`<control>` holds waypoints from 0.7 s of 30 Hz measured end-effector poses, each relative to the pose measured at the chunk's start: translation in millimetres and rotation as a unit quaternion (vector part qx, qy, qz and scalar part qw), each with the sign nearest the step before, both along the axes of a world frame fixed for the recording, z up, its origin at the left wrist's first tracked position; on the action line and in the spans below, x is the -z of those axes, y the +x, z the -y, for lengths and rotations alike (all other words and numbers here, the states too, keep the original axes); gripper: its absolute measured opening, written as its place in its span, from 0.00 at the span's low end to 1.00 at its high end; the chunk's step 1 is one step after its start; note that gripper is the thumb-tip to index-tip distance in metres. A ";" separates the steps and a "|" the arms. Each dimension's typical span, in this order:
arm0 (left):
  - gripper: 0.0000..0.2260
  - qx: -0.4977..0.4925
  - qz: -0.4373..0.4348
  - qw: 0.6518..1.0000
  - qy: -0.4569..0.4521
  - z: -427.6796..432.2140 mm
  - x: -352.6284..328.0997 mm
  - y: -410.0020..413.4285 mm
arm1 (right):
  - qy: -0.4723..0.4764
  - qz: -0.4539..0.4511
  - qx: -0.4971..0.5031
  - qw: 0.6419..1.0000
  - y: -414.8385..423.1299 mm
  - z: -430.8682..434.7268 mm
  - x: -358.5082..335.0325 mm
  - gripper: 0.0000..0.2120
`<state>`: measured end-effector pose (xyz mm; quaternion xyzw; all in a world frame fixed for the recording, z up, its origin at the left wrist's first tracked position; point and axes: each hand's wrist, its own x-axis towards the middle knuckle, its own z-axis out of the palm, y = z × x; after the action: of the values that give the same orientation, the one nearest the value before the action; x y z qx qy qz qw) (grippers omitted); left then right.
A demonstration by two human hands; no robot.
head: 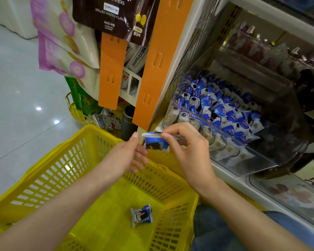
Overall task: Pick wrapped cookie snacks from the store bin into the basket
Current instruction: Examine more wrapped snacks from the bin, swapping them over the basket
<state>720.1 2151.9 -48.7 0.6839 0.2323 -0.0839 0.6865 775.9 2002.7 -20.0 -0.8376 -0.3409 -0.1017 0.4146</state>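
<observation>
**Both hands at one cookie packet over the basket**

Right hand (187, 151) pinches a blue-and-white cookie packet (157, 143) by its upper edge, thumb and curled fingers closed on the wrapper. Left hand (129, 154) is open, its fingers nearly straight and angled down beside the packet's left side, thumb raised near the wrapper's top corner. Whether it actually touches the wrapper I cannot tell. The packet hangs above the far rim of the yellow basket (43, 165), just in front of the clear bin (257, 158). That bin sits on the shelf to the right, piled with more packets of the same kind (217, 109). On the basket's floor lies a second packet (141, 215), alone, near the right wall. Orange hanging strips (152, 69) with snack bags (65, 33) stand behind the basket, and a denim-clad knee (216, 229) shows at lower right.
</observation>
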 end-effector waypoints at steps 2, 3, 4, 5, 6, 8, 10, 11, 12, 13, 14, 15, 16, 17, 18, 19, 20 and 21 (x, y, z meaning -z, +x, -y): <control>0.27 -0.009 -0.010 0.994 -0.109 -1.5 -3.1 0.1 | -0.020 0.026 -0.036 0.999 -1.4 0.1 1.1 0.04; 0.26 -0.023 0.005 0.990 -0.139 -2.5 -3.5 0.2 | -0.037 0.043 -0.058 0.997 -2.4 0.2 1.7 0.05; 0.23 -0.043 0.024 0.986 -0.157 -3.3 -3.8 0.2 | -0.057 0.062 -0.078 0.993 -3.8 0.2 1.9 0.06; 0.19 -0.064 0.043 0.984 -0.162 -4.1 -4.2 0.2 | -0.082 0.085 -0.095 0.988 -5.1 0.1 1.9 0.08; 0.14 -0.079 0.060 0.983 -0.156 -4.2 -4.9 0.3 | -0.109 0.112 -0.107 0.982 -5.6 0.4 2.0 0.09; 0.08 -0.097 0.086 0.981 -0.141 -3.4 -6.3 0.3 | -0.155 0.146 -0.113 0.970 -5.5 1.6 2.9 0.09; 0.07 -0.105 0.103 0.983 -0.109 -3.0 -5.9 0.2 | -0.168 0.082 -0.085 0.979 -7.2 0.4 2.1 0.12; 0.07 -0.107 0.110 0.984 -0.091 -2.8 -5.7 0.3 | -0.150 0.013 -0.059 0.987 -7.6 -1.0 1.2 0.13; 0.07 -0.109 0.117 0.984 -0.078 -2.5 -5.6 0.3 | -0.122 -0.058 -0.031 0.990 -7.0 -2.4 1.0 0.13; 0.08 -0.107 0.122 0.984 -0.067 -1.8 -5.8 0.5 | -0.091 -0.123 -0.004 0.988 -5.4 -3.1 1.4 0.12; 0.08 -0.099 0.126 0.985 -0.057 -0.7 -5.6 0.7 | -0.062 -0.181 0.017 0.981 -3.3 -3.7 2.0 0.11; 0.09 -0.087 0.128 0.987 -0.046 0.7 -5.7 0.6 | -0.033 -0.239 0.023 0.970 -1.1 -4.1 2.5 0.10; 0.09 -0.068 0.132 0.988 -0.032 2.3 -5.6 0.2 | 0.000 -0.295 0.013 0.956 0.1 -5.1 2.3 0.09; 0.09 -0.049 0.136 0.989 -0.015 3.8 -5.6 -0.6 | 0.035 -0.343 -0.006 0.939 0.2 -6.4 2.0 0.06; 0.10 -0.034 0.143 0.989 0.007 4.9 -5.1 -1.2 | 0.061 -0.372 -0.022 0.926 -0.6 -7.4 2.2 0.06; 0.10 -0.027 0.153 0.987 0.034 5.2 -4.2 -1.8 | 0.075 -0.382 -0.030 0.921 -1.2 -8.0 2.0 0.06; 0.10 -0.026 0.165 0.984 0.064 4.8 -3.5 -1.8 | 0.079 -0.381 -0.031 0.921 -1.8 -8.5 1.6 0.07; 0.10 -0.030 0.175 0.980 0.090 4.0 -3.0 -1.9 | 0.080 -0.376 -0.030 0.923 -1.9 -8.6 1.9 0.08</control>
<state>718.3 2147.9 -45.6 0.7397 0.1354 0.0792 0.6544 774.0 2011.3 -22.0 -0.7674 -0.1758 0.2067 0.5809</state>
